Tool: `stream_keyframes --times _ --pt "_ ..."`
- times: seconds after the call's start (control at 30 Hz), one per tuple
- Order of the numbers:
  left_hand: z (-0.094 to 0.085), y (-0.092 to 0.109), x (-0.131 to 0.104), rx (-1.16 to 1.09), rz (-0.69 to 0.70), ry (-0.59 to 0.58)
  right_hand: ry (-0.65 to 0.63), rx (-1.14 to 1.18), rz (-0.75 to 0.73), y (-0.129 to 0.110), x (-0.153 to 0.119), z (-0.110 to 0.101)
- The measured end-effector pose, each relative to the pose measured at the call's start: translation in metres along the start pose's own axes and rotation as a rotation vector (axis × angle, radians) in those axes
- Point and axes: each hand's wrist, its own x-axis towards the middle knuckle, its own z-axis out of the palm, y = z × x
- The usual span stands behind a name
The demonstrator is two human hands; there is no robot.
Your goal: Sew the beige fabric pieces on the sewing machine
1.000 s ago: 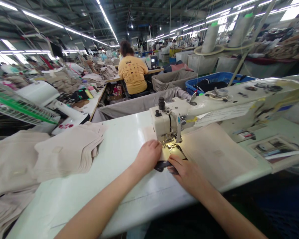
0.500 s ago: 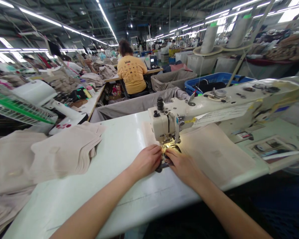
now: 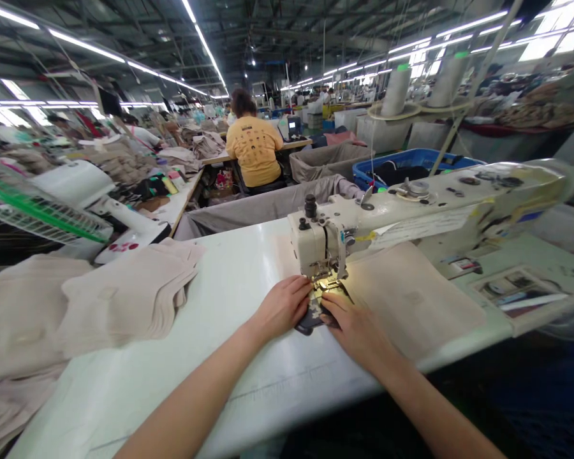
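Beside the needle area of a cream industrial sewing machine [image 3: 310, 245], my left hand [image 3: 284, 306] is closed, its bent fingertips close to the presser foot. What these fingers hold, if anything, is hidden. My right hand [image 3: 354, 325] is at the right of the worn dark plate [image 3: 307, 324], fingers pressed together and thumb tucked below; any small piece in its pinch cannot be made out. A beige fabric panel [image 3: 416, 296] lies flat to the right of the needle, partly behind my right hand. The machine lamp lights the metal needle plate [image 3: 329, 285].
Stacked beige fabric pieces [image 3: 124, 303] lie on the table's left, near a white fan [image 3: 76, 185]. A tray [image 3: 521, 290] with small parts sits at right. Beyond are a grey cloth-lined bin [image 3: 263, 204], a blue basket [image 3: 411, 159], thread cones [image 3: 397, 92] and a seated person [image 3: 256, 150].
My right hand has drawn slightly back and right from the needle, exposing more of the lit needle plate and dark plate. My left hand stays almost in place. The view has shifted slightly.
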Motion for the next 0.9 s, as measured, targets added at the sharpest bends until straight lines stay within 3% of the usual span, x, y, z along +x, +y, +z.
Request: stream_keyframes --times 0.7,0.9 --pt "0.0 0.001 0.001 0.025 -0.112 -0.049 0.053 0.012 -0.015 0.001 -0.002 0.003" --pt "-0.011 0.008 0.004 0.105 -0.181 -0.088 0.057 0.039 -0.014 0.002 -0.001 0.003"
